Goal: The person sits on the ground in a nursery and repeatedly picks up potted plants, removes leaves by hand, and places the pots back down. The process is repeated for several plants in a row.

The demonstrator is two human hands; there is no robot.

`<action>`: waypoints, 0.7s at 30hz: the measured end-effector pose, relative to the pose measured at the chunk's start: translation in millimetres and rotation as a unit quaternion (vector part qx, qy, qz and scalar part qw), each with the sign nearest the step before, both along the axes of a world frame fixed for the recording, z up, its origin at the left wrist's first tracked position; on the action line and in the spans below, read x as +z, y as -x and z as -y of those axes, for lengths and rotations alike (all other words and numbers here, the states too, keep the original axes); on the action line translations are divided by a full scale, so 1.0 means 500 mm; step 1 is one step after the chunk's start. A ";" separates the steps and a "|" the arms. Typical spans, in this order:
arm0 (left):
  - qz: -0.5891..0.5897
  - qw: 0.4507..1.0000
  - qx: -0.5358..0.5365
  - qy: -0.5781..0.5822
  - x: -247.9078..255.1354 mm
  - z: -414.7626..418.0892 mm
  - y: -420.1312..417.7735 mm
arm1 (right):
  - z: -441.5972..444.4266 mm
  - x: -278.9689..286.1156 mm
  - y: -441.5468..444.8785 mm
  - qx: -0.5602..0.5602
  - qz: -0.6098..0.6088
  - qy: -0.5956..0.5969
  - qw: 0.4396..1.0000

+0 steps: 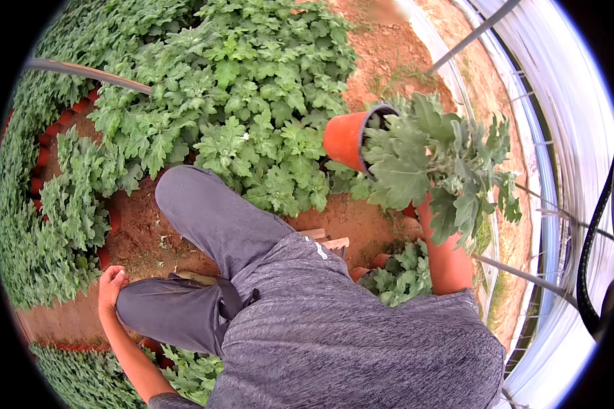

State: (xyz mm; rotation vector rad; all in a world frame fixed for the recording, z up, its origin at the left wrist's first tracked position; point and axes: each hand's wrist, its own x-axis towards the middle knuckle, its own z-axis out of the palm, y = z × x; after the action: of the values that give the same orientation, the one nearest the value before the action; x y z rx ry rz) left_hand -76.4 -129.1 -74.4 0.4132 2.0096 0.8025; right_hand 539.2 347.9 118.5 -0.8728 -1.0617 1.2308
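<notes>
A potted leafy plant, apparently a chrysanthemum (414, 158), is tipped on its side in the air at the right, its orange-red plastic pot (344, 139) pointing left. My right forearm (447, 263) reaches up behind its foliage. Leaves cover nearly all of that hand, which holds the plant; the exact grip is hidden. Beside my knee, my left hand (112, 283) is loosely curled with nothing in it. Dense rows of similar green plants (266, 102) stand before me.
Red pots (43, 156) line the bed at left. Bare reddish soil (148, 235) lies around my legs. Wooden pieces (335, 243) show beside my waist. More plants (399, 276) are near my right side. Metal poles (473, 36) and plastic sheeting (568, 76) border the right.
</notes>
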 end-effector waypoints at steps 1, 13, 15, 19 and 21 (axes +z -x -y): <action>0.029 0.999 0.004 0.026 -0.024 0.014 0.014 | -0.008 -0.016 -0.081 -0.058 0.011 0.023 0.998; 0.095 0.991 -0.042 0.079 -0.080 0.058 0.088 | 0.132 -0.527 -0.598 -0.347 -0.004 0.384 0.856; 0.124 0.989 0.034 0.070 -0.057 0.054 0.065 | 0.144 -0.616 -0.603 -0.345 -0.013 0.412 0.843; 0.087 0.991 0.060 0.080 0.016 0.037 0.015 | 0.131 -0.692 -0.525 -0.360 0.004 0.441 0.822; 0.071 0.990 0.066 0.100 0.037 0.035 -0.003 | 0.119 -0.714 -0.496 -0.369 -0.005 0.431 0.823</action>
State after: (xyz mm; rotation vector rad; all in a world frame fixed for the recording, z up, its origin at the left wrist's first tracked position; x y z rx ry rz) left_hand -75.0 -146.8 -56.0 0.1059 1.9749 0.6811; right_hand 787.4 288.4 -238.5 -1.7579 -0.0148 0.9899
